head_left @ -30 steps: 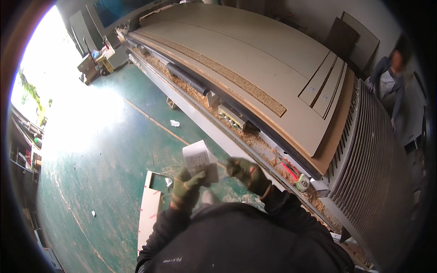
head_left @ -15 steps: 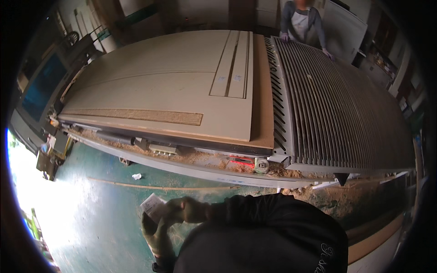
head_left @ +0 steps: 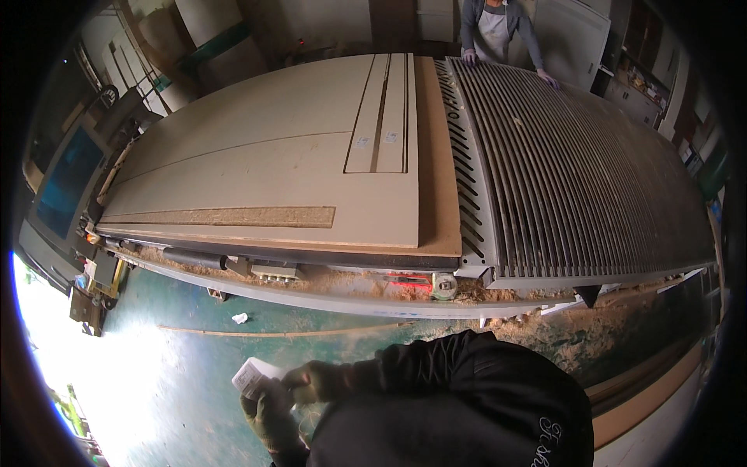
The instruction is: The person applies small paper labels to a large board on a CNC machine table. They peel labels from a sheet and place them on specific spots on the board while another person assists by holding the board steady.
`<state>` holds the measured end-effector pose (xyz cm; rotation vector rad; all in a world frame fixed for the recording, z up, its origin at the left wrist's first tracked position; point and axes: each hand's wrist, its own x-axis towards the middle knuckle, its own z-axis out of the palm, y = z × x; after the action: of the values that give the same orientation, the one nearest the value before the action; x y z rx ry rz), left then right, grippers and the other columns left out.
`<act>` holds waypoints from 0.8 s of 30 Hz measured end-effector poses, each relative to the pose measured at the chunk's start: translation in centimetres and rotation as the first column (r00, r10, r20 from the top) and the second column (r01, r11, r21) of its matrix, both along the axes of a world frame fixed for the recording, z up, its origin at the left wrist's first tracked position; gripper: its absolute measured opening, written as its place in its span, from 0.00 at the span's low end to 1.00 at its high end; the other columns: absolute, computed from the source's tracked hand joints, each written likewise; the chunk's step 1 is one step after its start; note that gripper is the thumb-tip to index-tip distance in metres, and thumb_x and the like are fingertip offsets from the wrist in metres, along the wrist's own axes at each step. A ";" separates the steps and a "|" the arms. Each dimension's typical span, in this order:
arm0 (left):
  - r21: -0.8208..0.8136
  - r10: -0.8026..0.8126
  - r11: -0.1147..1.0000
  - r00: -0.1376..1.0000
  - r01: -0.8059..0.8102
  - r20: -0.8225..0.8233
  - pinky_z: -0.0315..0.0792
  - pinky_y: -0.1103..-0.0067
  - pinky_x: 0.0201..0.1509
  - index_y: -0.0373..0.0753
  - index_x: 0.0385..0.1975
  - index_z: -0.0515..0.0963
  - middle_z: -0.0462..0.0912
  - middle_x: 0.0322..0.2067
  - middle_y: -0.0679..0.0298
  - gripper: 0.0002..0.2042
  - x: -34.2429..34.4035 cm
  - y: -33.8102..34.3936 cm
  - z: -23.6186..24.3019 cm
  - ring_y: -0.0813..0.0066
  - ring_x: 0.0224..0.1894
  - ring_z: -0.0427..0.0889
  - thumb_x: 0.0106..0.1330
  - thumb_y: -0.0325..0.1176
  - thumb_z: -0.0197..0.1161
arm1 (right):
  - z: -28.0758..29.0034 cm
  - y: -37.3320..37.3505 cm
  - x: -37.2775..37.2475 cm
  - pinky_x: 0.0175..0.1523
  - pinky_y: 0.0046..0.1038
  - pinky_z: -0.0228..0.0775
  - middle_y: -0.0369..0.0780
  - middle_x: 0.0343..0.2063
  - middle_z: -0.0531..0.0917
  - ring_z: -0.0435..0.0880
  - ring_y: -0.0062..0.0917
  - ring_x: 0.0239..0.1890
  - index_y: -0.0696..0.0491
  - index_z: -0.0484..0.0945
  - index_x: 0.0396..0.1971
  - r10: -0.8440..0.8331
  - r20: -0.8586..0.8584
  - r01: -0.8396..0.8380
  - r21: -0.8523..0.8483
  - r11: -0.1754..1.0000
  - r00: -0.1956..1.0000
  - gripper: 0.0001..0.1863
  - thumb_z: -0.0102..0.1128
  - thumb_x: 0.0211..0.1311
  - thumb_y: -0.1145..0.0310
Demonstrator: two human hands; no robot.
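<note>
Low in front of my body, my gloved left hand (head_left: 268, 412) grips a small stack of white printed labels (head_left: 250, 380) from below. My right hand (head_left: 315, 380), also in a greenish work glove, pinches the right edge of the same white paper. Part of that paper is blurred, so I cannot tell whether one piece is coming away from the stack. A pale loop (head_left: 310, 423) shows below my right hand; what it is stays unclear. Beyond lies a large beige board (head_left: 257, 163) with cut lines and two small labels (head_left: 391, 138) on it.
A grey slatted table (head_left: 576, 163) adjoins the board, and another person (head_left: 498, 35) leans on its far side with both hands. A tape measure (head_left: 444, 286) and a red tool (head_left: 408, 280) lie among sawdust on the machine's ledge. A thin strip (head_left: 288, 334) lies on the green floor.
My view has shifted slightly, moving the board and slatted table left in the picture. Both hands and the labels have moved a little lower, and more white paper shows between the hands.
</note>
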<state>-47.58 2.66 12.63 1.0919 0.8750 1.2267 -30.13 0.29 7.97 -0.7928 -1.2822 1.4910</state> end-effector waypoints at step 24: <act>-0.123 -0.165 0.971 0.947 0.205 0.276 0.76 0.77 0.37 0.36 0.62 0.72 0.82 0.46 0.55 0.20 -6.3 1.1 -1.6 0.69 0.38 0.79 0.72 0.25 0.63 | -2.1 1.3 0.0 0.59 0.35 0.76 0.47 0.50 0.88 0.86 0.32 0.54 0.58 0.80 0.58 -0.009 0.152 0.015 -0.038 0.999 0.988 0.23 0.65 0.66 0.63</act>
<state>-53.93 3.79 11.00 0.8455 0.6337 1.1000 -30.12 1.58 5.82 -0.9531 -1.3612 1.4723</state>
